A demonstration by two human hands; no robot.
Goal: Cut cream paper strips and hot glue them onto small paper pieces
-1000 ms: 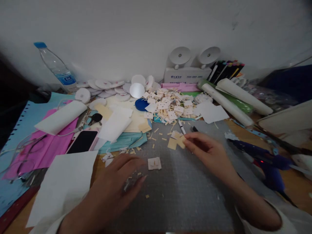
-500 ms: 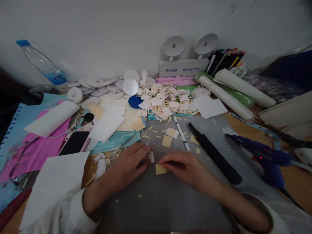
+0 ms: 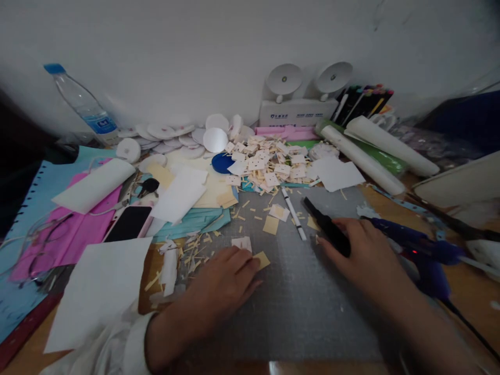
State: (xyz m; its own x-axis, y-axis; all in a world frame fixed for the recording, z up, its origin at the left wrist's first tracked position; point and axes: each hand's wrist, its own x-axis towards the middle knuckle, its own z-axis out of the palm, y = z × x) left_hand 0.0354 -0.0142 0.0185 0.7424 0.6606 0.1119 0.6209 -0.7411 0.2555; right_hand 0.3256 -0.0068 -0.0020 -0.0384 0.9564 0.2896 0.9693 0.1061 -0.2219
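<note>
My left hand (image 3: 224,278) rests low over the grey cutting mat (image 3: 289,307), its fingers bent and close together. A small yellow paper square (image 3: 263,260) sticks out from under its fingertips. Just beyond the fingers lies a whitish paper piece (image 3: 241,242), partly covered by the hand. My right hand (image 3: 361,255) is around a long black stick-shaped tool (image 3: 332,229), thumb on the left side and fingers on the right. The tool's narrower end points away from me. Between the hands and the pile lie a white pen (image 3: 294,213) and another yellow square (image 3: 271,225).
A heap of small white cards (image 3: 265,164) lies at the back, beside white round discs (image 3: 167,135). On the right is a blue glue gun (image 3: 422,245) with a red light. Paper rolls (image 3: 363,159), a phone (image 3: 128,224) and a water bottle (image 3: 88,107) surround the mat.
My right hand has let go of the yellow square and moved right, onto the black tool. My left hand is now on the yellow square. The view has shifted slightly.
</note>
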